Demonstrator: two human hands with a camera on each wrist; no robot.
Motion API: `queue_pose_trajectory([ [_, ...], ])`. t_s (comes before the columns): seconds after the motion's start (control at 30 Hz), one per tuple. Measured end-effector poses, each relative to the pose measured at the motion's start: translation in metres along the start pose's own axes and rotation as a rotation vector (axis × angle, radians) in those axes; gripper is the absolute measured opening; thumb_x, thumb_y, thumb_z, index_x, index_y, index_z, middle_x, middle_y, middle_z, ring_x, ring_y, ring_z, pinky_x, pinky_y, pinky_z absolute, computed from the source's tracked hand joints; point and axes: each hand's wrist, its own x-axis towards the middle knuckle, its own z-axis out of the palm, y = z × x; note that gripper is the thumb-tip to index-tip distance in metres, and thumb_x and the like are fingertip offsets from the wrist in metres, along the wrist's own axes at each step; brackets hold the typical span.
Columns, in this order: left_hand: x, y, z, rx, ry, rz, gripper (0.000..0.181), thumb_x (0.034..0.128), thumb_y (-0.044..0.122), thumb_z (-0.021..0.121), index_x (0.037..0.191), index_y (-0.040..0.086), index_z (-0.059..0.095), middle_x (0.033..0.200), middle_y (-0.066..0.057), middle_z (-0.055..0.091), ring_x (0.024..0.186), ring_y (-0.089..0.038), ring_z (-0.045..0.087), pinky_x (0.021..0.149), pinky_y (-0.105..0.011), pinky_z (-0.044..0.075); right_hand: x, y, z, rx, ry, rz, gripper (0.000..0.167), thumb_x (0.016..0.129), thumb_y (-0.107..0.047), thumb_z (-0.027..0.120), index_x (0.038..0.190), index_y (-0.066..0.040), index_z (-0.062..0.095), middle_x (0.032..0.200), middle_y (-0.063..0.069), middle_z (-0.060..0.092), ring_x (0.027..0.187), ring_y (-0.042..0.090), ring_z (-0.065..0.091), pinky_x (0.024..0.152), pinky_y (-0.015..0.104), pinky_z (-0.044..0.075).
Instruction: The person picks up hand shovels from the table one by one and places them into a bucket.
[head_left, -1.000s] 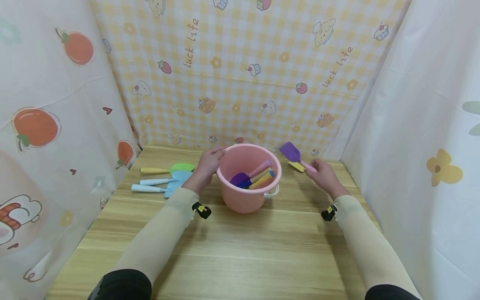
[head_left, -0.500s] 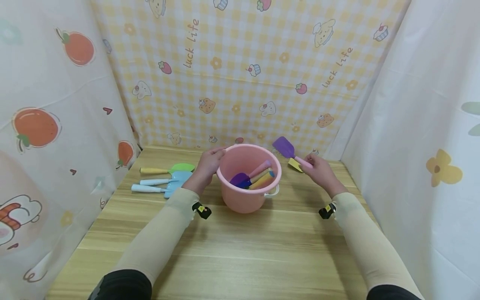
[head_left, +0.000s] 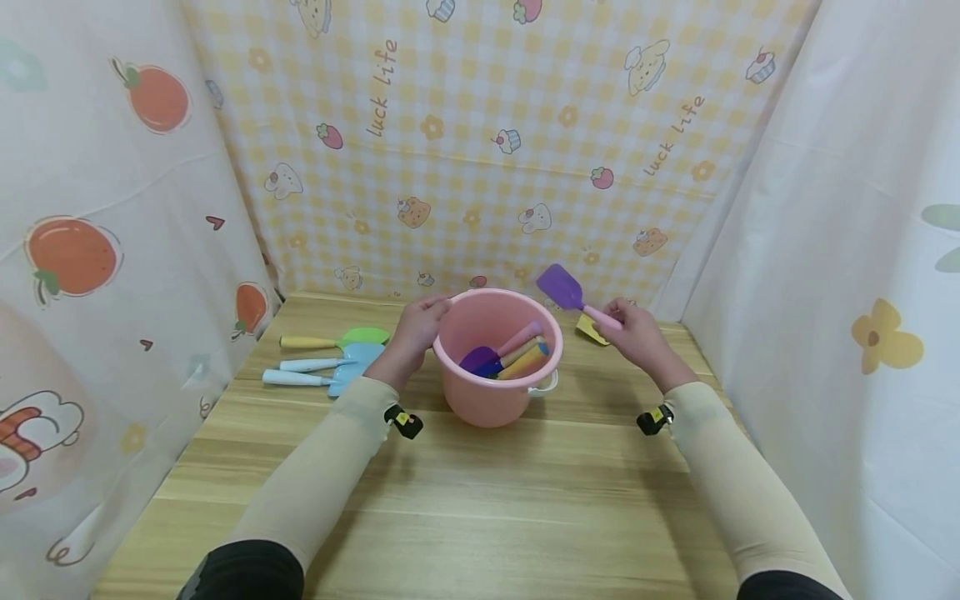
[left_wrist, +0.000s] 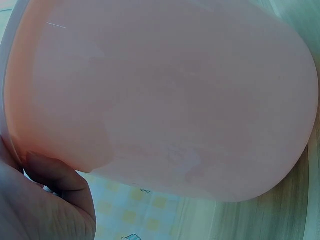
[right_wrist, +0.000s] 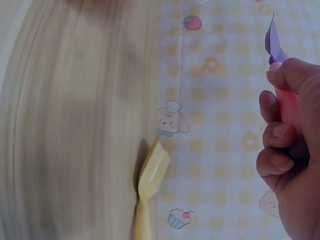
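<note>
With our left hand we grip a round pink plastic bucket on the wood-grain table, and with our right hand a purple-bladed, pink-handled shovel raised beside the bucket.

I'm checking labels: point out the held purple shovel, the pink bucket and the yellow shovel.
Held purple shovel (head_left: 561, 287), head view: its blade.
Pink bucket (head_left: 486, 404), head view: its outer wall.
Yellow shovel (right_wrist: 154, 172), right wrist view: its blade.

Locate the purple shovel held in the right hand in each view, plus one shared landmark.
Head: purple shovel just right of centre, in the right hand.
Left wrist: not in it.
Right wrist: upper right, blade nearly edge-on, handle in the fingers.
Shared landmark: yellow-checked cloth, in all three.
</note>
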Motion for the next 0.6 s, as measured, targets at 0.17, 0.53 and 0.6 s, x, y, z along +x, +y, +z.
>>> queue_pose_trajectory([
  [0.17, 0.001, -0.001, 0.000, -0.004, -0.002, -0.001, 0.041, 0.1127, 0.043, 0.061, 0.147, 0.025, 0.073, 0.147, -0.002, 0.070, 0.130, -0.024, 0.067, 0.106, -0.043, 0.060, 0.000, -0.009, -0.005, 0.026, -0.012, -0.010, 0.024, 0.105, -0.022, 0.077, 0.117, -0.004, 0.067, 0.103, 0.019, 0.076, 0.078, 0.027, 0.065, 0.063, 0.034, 0.056],
  [0.53, 0.000, -0.001, 0.001, -0.013, 0.004, 0.001, 0.041, 0.1117, 0.041, 0.062, 0.147, 0.023, 0.074, 0.146, -0.003, 0.070, 0.130, -0.024, 0.067, 0.106, -0.043, 0.060, -0.005, -0.024, -0.009, 0.042, -0.014, -0.051, 0.024, 0.105, -0.023, 0.079, 0.115, -0.004, 0.068, 0.093, 0.013, 0.073, 0.071, 0.023, 0.059, 0.056, 0.030, 0.051],
  [0.6, 0.000, -0.001, 0.001, -0.014, 0.005, 0.001, 0.041, 0.1115, 0.041, 0.062, 0.147, 0.023, 0.074, 0.145, -0.003, 0.071, 0.129, -0.025, 0.068, 0.106, -0.043, 0.060, -0.006, -0.026, -0.010, 0.040, -0.014, -0.062, 0.024, 0.105, -0.023, 0.079, 0.114, -0.005, 0.068, 0.093, 0.012, 0.072, 0.071, 0.023, 0.059, 0.056, 0.030, 0.050],
])
